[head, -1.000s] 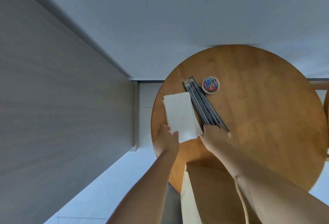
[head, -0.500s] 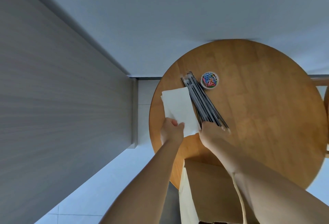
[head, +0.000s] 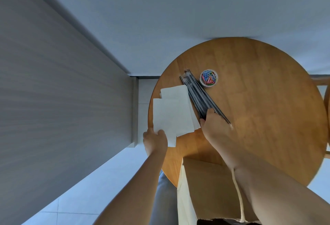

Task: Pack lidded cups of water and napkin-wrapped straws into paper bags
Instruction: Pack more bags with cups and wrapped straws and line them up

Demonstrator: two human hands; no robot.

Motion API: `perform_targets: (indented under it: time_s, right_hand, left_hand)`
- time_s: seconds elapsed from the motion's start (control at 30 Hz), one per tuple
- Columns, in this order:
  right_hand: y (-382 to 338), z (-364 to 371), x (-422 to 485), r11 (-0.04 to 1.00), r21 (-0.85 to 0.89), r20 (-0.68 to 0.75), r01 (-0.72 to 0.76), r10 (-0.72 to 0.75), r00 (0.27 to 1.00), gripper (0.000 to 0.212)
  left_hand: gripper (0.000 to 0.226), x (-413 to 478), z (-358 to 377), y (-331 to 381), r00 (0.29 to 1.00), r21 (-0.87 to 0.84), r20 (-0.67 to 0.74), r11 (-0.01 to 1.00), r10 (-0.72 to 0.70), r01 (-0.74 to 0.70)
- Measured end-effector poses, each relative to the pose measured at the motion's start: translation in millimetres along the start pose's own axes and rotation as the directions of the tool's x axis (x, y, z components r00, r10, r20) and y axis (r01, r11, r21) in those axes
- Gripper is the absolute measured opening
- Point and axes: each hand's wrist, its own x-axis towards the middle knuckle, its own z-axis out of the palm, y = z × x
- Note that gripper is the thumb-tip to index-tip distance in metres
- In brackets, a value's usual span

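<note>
From the head cam, left hand [head: 155, 141] pinches the near corner of 1 white napkin [head: 169, 115] over the napkin stack [head: 175, 91] at the left edge of the round wooden table [head: 267, 108], right hand [head: 215, 126] sits on the near end of the dark straw bundle [head: 198, 94], can't tell if it's gripping, paper bag [head: 205, 189] right up close.

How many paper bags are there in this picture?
1. The bag is at the near edge of the table, with its open top toward the camera. More may be outside the view.
</note>
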Motion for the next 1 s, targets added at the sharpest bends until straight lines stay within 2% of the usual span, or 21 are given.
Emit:
perform_targets:
  time_s: [0.1, 0.23, 0.3, 0.37, 0.43, 0.5, 0.53, 0.6, 0.67, 0.77, 0.9, 1.0]
  right_hand:
    - [-0.4, -4.4, -3.5, 0.999, -0.047, 0.024, 0.023, -0.022, 0.999, 0.028]
    - [-0.2, -6.2, -8.7, 0.968, -0.22, 0.063, 0.117, -0.105, 0.992, 0.023]
    - [1.1, -6.8, -9.5, 0.964, -0.234, 0.07, 0.125, -0.112, 0.991, 0.021]
    - [1.2, -7.2, -9.9, 0.973, -0.205, 0.067, 0.111, -0.099, 0.993, 0.02]
    - [0.9, -6.5, -12.0, 0.976, -0.186, 0.06, 0.114, -0.104, 0.993, 0.02]
    - [1.5, -5.7, -15.6, 0.974, -0.183, 0.058, 0.134, -0.125, 0.99, 0.024]
    - [1.9, -5.4, -17.3, 0.975, -0.175, 0.059, 0.139, -0.13, 0.99, 0.026]
    - [1.3, -8.7, -22.7, 0.979, -0.144, 0.068, 0.144, -0.135, 0.988, 0.031]
    - [-3.1, -16.0, -29.7, 0.985, -0.095, 0.069, 0.143, -0.137, 0.988, 0.027]
    - [-13.6, -29.7, -42.5, 0.984, 0.065, 0.07, 0.165, -0.17, 0.983, 0.016]
    - [-25.5, -46.3, -61.2, 0.879, 0.439, 0.122, 0.185, -0.262, 0.957, 0.019]
    - [-26.9, -67.6, -86.4, 0.827, 0.513, 0.121, 0.232, -0.337, 0.934, 0.02]
  left_hand:
    - [0.018, 1.2, -0.4, -4.8, 1.0, 0.014, 0.006, 1.0, -0.001, 0.001]
    - [0.054, 3.3, 1.2, -1.6, 1.0, 0.278, -0.017, 0.96, -0.014, 0.018]
    - [0.067, 5.2, -1.1, -1.6, 0.994, 0.311, -0.061, 0.945, -0.089, 0.104]
    - [0.073, 7.7, -4.5, -4.7, 0.985, 0.226, -0.081, 0.959, -0.154, 0.169]
    - [0.076, 11.4, -6.0, -11.2, 0.989, 0.12, -0.057, 0.982, -0.139, 0.145]
    - [0.073, 15.0, -7.0, -17.6, 0.995, 0.088, -0.028, 0.991, -0.101, 0.103]
    - [0.064, 16.2, -9.4, -19.6, 0.996, 0.094, -0.029, 0.991, -0.088, 0.09]
    - [0.032, 15.8, -17.0, -21.1, 0.997, 0.078, -0.053, 0.995, -0.06, 0.064]
    - [0.004, 8.3, -27.4, -16.2, 0.998, -0.001, -0.053, 1.0, -0.018, 0.018]
    - [0.02, -11.7, -39.4, -4.4, 0.999, -0.15, -0.015, 0.988, 0.038, -0.04]
    - [0.009, -47.2, -52.3, 20.3, 0.992, -0.379, 0.106, 0.925, 0.073, -0.027]
    - [0.029, -79.9, -56.6, 39.3, 0.967, -0.525, 0.205, 0.851, 0.152, -0.023]
